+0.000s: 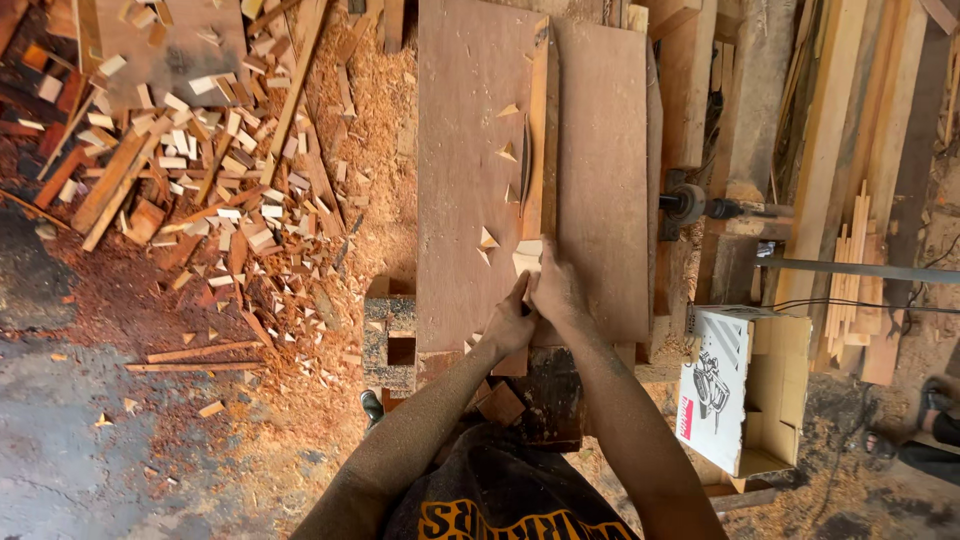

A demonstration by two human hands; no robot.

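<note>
**Both hands at near end of strip**

I see the left hand (508,322) and right hand (556,290) closed together around the near end of a long narrow reddish-brown wooden strip (541,140), lying lengthwise on the brown plywood table (455,150) (pale triangular wood chips (490,240) just beside).

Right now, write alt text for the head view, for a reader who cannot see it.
Seen from above, a person's left hand and right hand meet at the near end of a narrow wooden strip standing on edge on a plywood-topped workbench. Small wood chips lie beside it; offcuts and sawdust cover the floor left, a cardboard box sits right.
</note>
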